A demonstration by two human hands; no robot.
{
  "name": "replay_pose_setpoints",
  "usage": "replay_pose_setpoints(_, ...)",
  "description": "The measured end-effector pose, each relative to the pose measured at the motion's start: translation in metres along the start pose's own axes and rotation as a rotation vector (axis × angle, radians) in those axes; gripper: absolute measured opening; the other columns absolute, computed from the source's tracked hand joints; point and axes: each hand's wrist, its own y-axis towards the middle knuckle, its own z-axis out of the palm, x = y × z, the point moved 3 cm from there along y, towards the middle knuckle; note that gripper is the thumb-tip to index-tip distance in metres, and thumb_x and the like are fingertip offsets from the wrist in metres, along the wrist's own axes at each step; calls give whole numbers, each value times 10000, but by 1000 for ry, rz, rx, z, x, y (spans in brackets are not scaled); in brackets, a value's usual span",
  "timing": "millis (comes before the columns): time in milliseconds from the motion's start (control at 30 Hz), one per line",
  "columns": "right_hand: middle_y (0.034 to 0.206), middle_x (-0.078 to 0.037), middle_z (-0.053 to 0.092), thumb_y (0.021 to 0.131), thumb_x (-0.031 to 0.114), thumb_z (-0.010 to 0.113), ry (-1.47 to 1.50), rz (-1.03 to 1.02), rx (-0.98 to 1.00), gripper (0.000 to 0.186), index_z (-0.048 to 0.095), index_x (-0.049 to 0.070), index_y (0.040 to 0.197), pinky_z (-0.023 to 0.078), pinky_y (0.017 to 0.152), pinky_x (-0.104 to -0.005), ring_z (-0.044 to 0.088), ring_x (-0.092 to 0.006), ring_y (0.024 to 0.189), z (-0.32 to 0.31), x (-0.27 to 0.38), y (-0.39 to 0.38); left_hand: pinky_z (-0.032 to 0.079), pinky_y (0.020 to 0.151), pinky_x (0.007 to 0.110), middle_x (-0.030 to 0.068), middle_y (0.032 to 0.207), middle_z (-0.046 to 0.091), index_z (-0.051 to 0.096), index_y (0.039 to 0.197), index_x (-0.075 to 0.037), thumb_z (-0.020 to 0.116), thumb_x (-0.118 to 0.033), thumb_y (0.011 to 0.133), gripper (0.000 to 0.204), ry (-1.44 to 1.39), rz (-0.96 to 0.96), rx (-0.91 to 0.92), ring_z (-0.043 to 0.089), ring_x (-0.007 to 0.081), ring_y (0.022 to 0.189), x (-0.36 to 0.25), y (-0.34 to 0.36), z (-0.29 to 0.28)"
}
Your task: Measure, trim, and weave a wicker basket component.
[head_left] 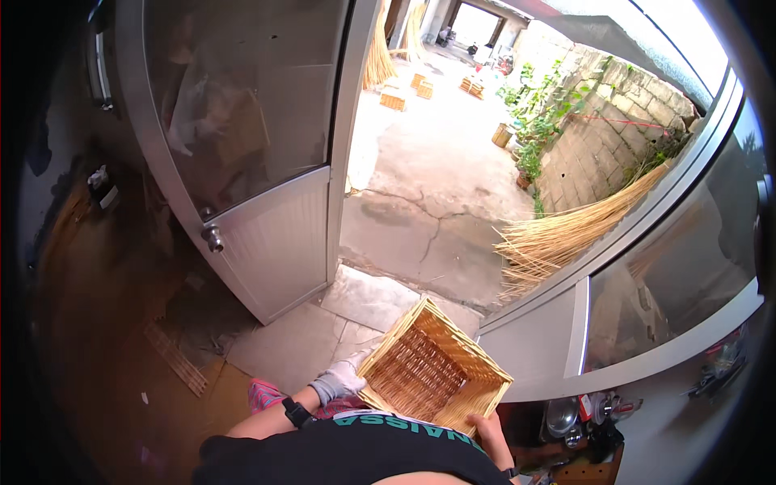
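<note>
Open door [279,242] beside a bright yard [453,153]

The door carries a round metal knob [213,238] near its left edge. Along the yard's right edge runs a block wall [606,153], green plants [529,149] growing at its foot; a big bundle of straw-coloured stalks [582,226] lies toward the near right corner. More upright stalks [377,61] stand toward the far left corner, near small baskets [393,100]. Indoors, a slatted strip [175,357] lies on the brown floor [105,339].

Beyond the near rectangular tan wicker basket [422,365], room runs far over grey concrete ground [404,234] between 1 silver-framed, part-glazed door [279,242] left and long straw-coloured stalks [570,234] right.
</note>
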Motion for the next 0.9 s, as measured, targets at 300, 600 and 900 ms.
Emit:
replay_pose_setpoints(300, 1171, -169, 650, 767, -58, 590, 165, 155, -240, 511, 518, -68, 1272, 502, 928, -341, 649, -266, 1049, -25, 65, 107, 345, 1140, 372, 269, 1418, 471, 350, 1486, -16, 521, -57, 750, 757, 14, 139, 109, 454, 377, 1332, -54, 204, -27)
replay_pose_setpoints(600, 1103, -161, 699, 839, -6, 603, 131, 49, -181, 357, 620, -81, 1187, 525, 873, -331, 680, -250, 991, -39, 194, 355, 389, 1096, 372, 253, 1367, 508, 399, 1463, -37, 543, -84, 760, 719, 91, 88, -67, 488, 382, 1291, -38, 424, -66)
replay_pose_setpoints(900, 1197, -157, 668, 857, 2, 605, -53, 11, 61, 402, 580, -51, 1255, 510, 900, -335, 659, -247, 1046, -12, 310, 577, 390, 1100, 348, 238, 1447, 464, 347, 1514, -81, 547, -87, 745, 795, 35, -167, -181, 484, 333, 1323, -46, 565, -155)
